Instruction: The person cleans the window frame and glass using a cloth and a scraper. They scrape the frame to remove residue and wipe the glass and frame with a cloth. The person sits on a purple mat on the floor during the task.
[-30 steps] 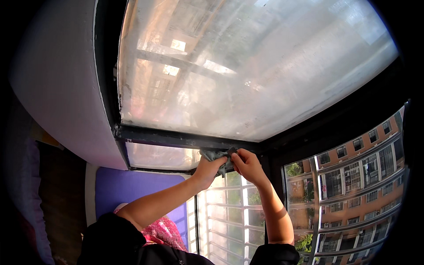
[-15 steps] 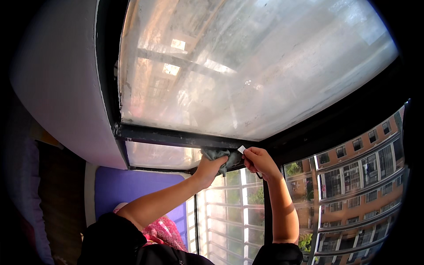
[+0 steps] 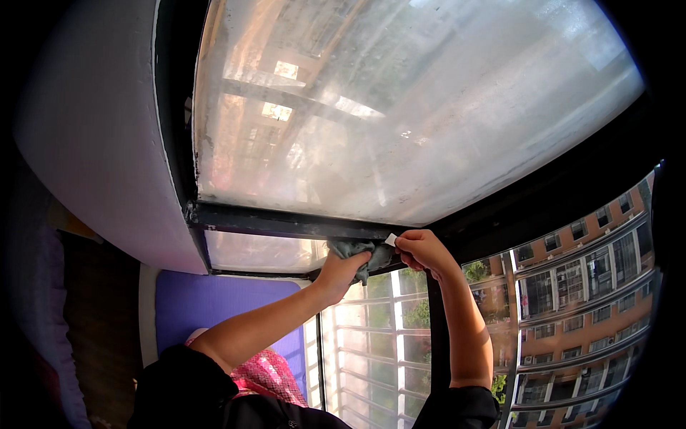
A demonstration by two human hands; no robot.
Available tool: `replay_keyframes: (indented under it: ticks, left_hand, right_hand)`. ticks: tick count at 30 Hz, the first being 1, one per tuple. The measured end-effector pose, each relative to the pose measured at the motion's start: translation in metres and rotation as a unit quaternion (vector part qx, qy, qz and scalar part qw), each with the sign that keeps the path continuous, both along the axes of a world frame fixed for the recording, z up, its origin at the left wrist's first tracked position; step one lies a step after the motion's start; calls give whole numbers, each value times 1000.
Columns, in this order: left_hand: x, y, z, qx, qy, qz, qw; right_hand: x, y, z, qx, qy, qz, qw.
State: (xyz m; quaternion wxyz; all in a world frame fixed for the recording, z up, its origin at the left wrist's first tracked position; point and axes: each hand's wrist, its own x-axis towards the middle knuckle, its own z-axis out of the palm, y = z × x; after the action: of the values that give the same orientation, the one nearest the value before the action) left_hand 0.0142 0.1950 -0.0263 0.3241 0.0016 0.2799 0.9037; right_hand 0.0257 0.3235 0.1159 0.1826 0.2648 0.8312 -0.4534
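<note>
My left hand [image 3: 341,274] is closed around a crumpled grey-green cloth [image 3: 347,248], just under the black bar [image 3: 286,220] of a window frame. Close to its right, my right hand [image 3: 426,253] pinches a small flat white piece [image 3: 391,239] between thumb and fingertips. That piece lies against the dark frame near the cloth; I cannot make out what kind of thing it is. Above both hands spreads a large hazy glass pane [image 3: 429,136] with streaks and reflections.
A narrow lower pane [image 3: 261,252] sits left of the cloth. Below it is a purple mat [image 3: 214,297]. A white wall [image 3: 107,143] curves up the left side. Metal window bars [image 3: 396,336] and a brick building [image 3: 572,286] show on the right.
My right hand has shifted slightly upward, its wrist bending, still pinching the white piece. My left hand and the cloth stay almost where they were.
</note>
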Motion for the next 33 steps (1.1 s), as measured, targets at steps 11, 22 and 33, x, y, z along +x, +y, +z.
replay_keyframes:
  ticks: [11,22,33]
  left_hand:
    - [3,3,7,2,7,-4,1000]
    - [4,2,4,30,17,-1,999]
    - [5,1,10,42,21,15,999]
  right_hand:
    - [2,-6,-3,-69,-23,-53,996]
    - [3,-22,-7,-119,-20,-97,988]
    - [4,-21,-8,-122,-27,-101,987]
